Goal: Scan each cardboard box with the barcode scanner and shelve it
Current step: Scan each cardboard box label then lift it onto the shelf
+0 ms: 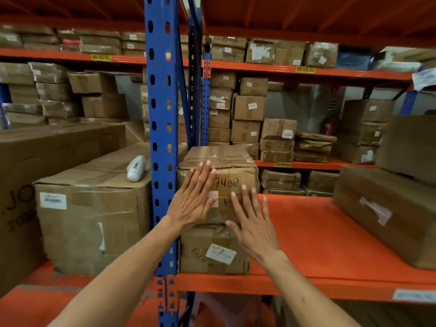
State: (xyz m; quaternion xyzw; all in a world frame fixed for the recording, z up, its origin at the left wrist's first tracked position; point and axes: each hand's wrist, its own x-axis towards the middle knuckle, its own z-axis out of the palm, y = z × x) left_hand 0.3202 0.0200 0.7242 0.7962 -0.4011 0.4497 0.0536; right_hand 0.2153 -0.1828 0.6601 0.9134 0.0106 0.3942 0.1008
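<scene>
Head view looks along orange metal shelving with blue perforated uprights (162,138). On the near orange shelf (318,237), at its left edge against the upright, two brown cardboard boxes are stacked: the taped upper box marked "7498" (226,166) sits on the lower box with a white label (212,253). Both arms reach forward from the bottom of the frame. The left hand (193,199) lies flat on the upper box's front face, fingers straight and spread, its grip wide open and holding nothing. The right hand (254,227) is likewise flat with fingers splayed, its grip open, over the seam where the two boxes meet; whether its palm touches cannot be told. Left of the upright, a large taped cardboard carton (94,220) carries the white barcode scanner (136,168) lying on its top near the right edge, apart from both hands. Another long carton (387,213) is cut off at the shelf's right edge. Boxes on the rear shelves are blurred and too many to count.
</scene>
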